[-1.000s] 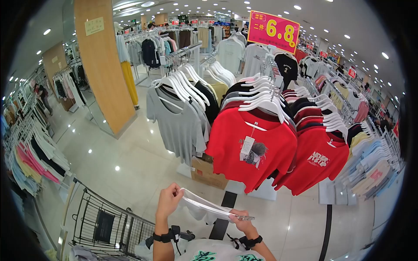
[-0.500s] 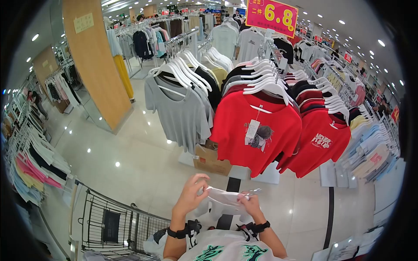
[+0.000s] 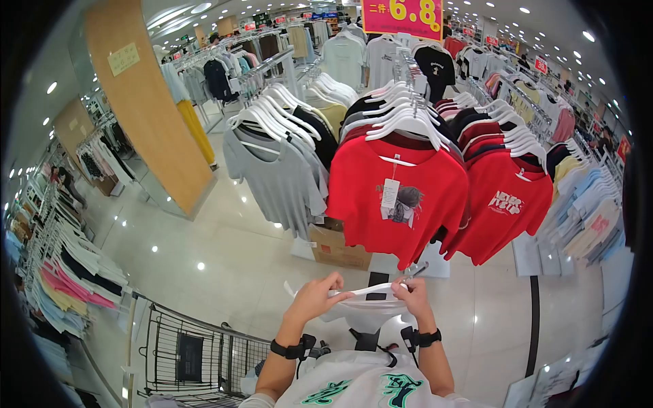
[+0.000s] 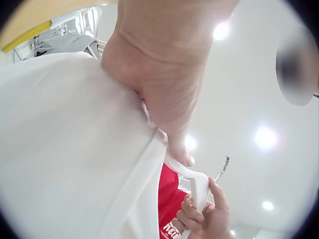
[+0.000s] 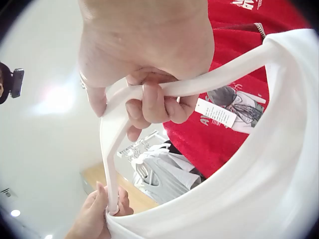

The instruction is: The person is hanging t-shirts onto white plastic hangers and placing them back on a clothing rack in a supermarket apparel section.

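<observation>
A white clothes hanger point(image 5: 112, 134) is held level in front of the person's body. My right hand point(image 3: 413, 296) curls its fingers round the hanger close to its middle, beside the metal hook point(image 4: 225, 167). Farther along the other arm of the hanger, my left hand point(image 3: 316, 299) pinches it between thumb and fingers, right where the neckline of a white shirt point(image 5: 249, 199) meets it. The shirt hangs below both hands and its neck opening gapes between them. Cloth covers both outer ends of the hanger in the right wrist view.
Red T-shirts point(image 3: 401, 197) hang on a rack just ahead, with grey shirts point(image 3: 272, 177) to their left. A wire shopping cart point(image 3: 197, 340) stands at the lower left. Beneath the rack sits a cardboard box point(image 3: 340, 248). A wooden pillar point(image 3: 149, 109) rises farther left.
Both hands have moved right in the head view. The cloth edge stretched between them earlier has given way to the hanger bar, and the left thumb now lies along it.
</observation>
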